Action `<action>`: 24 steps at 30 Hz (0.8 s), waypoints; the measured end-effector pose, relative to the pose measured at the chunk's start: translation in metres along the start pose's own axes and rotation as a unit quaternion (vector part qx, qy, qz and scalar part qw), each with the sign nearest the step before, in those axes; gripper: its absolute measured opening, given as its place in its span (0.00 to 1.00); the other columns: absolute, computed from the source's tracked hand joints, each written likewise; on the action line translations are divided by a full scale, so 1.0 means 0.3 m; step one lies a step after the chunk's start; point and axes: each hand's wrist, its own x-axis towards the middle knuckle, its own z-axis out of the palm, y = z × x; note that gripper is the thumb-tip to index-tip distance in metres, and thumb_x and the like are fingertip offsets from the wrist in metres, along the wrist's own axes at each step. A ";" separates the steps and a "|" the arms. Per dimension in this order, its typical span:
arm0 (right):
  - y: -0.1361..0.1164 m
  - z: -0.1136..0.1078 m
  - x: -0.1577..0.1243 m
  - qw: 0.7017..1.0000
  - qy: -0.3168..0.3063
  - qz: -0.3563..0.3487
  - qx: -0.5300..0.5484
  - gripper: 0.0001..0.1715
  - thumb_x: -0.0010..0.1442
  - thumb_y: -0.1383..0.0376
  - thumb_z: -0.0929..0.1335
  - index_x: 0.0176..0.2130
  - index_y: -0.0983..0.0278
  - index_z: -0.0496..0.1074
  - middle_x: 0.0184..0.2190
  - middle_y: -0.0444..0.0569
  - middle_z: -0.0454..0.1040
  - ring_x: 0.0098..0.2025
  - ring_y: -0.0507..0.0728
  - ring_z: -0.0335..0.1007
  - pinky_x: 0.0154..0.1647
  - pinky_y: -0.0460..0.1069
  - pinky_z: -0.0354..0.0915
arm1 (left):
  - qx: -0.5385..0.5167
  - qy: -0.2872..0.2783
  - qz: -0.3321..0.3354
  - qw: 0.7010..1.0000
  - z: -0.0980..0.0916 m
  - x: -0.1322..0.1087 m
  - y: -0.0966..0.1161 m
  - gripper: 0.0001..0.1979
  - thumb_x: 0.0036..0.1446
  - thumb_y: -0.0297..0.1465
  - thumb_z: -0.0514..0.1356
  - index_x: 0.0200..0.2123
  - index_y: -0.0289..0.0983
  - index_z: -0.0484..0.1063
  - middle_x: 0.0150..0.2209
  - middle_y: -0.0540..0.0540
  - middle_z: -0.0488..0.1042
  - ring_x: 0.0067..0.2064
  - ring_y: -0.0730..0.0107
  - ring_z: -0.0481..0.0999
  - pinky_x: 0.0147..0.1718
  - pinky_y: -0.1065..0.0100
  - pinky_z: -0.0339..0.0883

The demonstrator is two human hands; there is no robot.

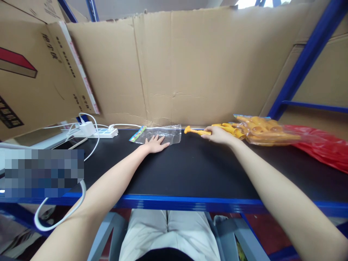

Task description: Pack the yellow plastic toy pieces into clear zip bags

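Note:
My left hand (155, 144) lies flat with its fingers spread on a clear plastic bag (172, 135) that has a colourful header strip at its left end. To the right, my right hand (216, 134) is closed around an orange plastic toy hammer (193, 131), whose head points left towards the bag. Just beyond that hand are loose orange plastic pieces (231, 129), partly hidden by it. Beside them sits a filled clear bag of orange plastic toys (262, 129).
Red plastic bag (323, 143) material lies at the right end of the black tabletop (190, 170). On the left are a white power strip (106, 132) with a plugged-in charger (87, 128) and trailing white cables. Cardboard (203, 65) walls the back; a blue post (304, 65) slants at right.

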 end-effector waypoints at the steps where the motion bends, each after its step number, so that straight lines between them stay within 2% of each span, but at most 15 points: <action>1: -0.008 0.003 -0.003 1.000 -0.015 -0.014 0.016 0.14 0.56 0.58 0.64 0.38 0.65 0.71 0.32 0.50 0.75 0.34 0.55 0.70 0.34 0.47 0.62 | -0.001 -0.002 0.001 1.000 -0.001 -0.001 -0.001 0.41 0.53 0.59 0.37 0.63 0.43 0.47 0.65 0.38 0.41 0.65 0.46 0.40 0.55 0.36 0.37; 5: -0.021 0.014 -0.009 0.995 -0.088 -0.031 0.045 0.15 0.53 0.56 0.66 0.37 0.64 0.71 0.28 0.48 0.74 0.30 0.54 0.69 0.30 0.47 0.62 | -0.004 -0.019 0.009 1.000 -0.003 -0.002 -0.010 0.42 0.52 0.60 0.35 0.64 0.44 0.43 0.66 0.39 0.38 0.65 0.47 0.37 0.55 0.37 0.35; 9: -0.010 0.016 -0.009 0.991 -0.113 -0.031 0.058 0.17 0.51 0.55 0.67 0.37 0.65 0.71 0.27 0.47 0.73 0.30 0.53 0.68 0.30 0.46 0.61 | -0.002 -0.037 0.022 0.999 -0.008 -0.007 -0.014 0.43 0.51 0.60 0.34 0.64 0.44 0.41 0.66 0.41 0.36 0.66 0.49 0.35 0.56 0.38 0.33; 12: -0.003 0.007 -0.008 0.992 -0.103 -0.030 0.064 0.19 0.50 0.55 0.68 0.38 0.65 0.72 0.27 0.47 0.73 0.29 0.53 0.67 0.30 0.46 0.59 | 0.000 -0.045 0.025 0.999 -0.013 -0.013 -0.012 0.43 0.51 0.60 0.34 0.65 0.44 0.41 0.66 0.41 0.35 0.66 0.50 0.34 0.57 0.39 0.32; 19: -0.015 -0.020 -0.012 0.992 -0.030 -0.040 0.112 0.20 0.51 0.54 0.67 0.39 0.66 0.71 0.26 0.47 0.72 0.27 0.52 0.65 0.28 0.46 0.58 | -0.005 -0.045 0.030 0.999 -0.013 -0.016 -0.007 0.43 0.51 0.60 0.35 0.65 0.44 0.40 0.66 0.43 0.34 0.66 0.49 0.33 0.57 0.39 0.32; 24: -0.035 0.009 -0.011 0.991 -0.050 -0.066 0.108 0.21 0.48 0.53 0.68 0.37 0.65 0.73 0.26 0.47 0.72 0.28 0.52 0.65 0.28 0.46 0.58 | -0.014 -0.041 0.042 0.998 -0.008 -0.024 0.013 0.43 0.51 0.61 0.35 0.64 0.44 0.42 0.66 0.43 0.36 0.66 0.48 0.34 0.57 0.39 0.32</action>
